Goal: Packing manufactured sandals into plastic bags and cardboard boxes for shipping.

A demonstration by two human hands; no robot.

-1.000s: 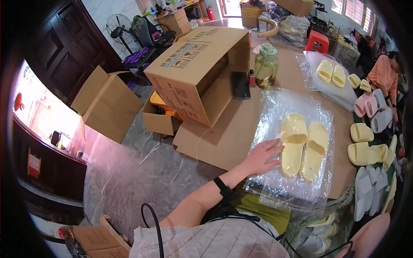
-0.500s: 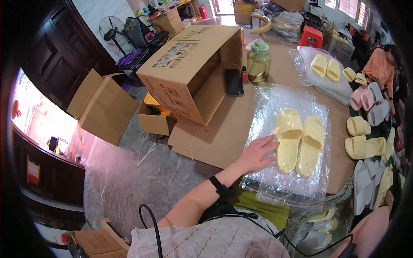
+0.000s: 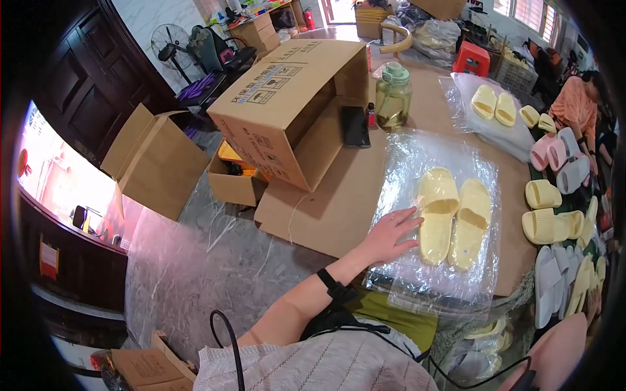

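A pair of pale yellow slippers (image 3: 439,215) lies side by side, soles down, on a stack of clear plastic bags (image 3: 405,173) on the cardboard-covered table. My left hand (image 3: 393,236) rests open on the bags, its fingers spread and the fingertips at the left slipper's edge. On the right, my right arm (image 3: 557,352) reaches toward slippers at the picture's rim. My right hand (image 3: 594,294) shows only in part beside yellow slippers (image 3: 579,290); its grip cannot be made out. Grey slippers (image 3: 549,287) lie next to them.
An open carton (image 3: 261,117) lies on its side, with a black phone (image 3: 355,126) and a green-lidded bottle (image 3: 393,94) beside it. Another yellow pair (image 3: 484,102) sits on stacked bags at the far right. A person in orange (image 3: 574,101) is beyond the slipper rows.
My right hand has moved slightly up among the slippers at the right rim. My left hand stays by the yellow pair, and the view has shifted a little.
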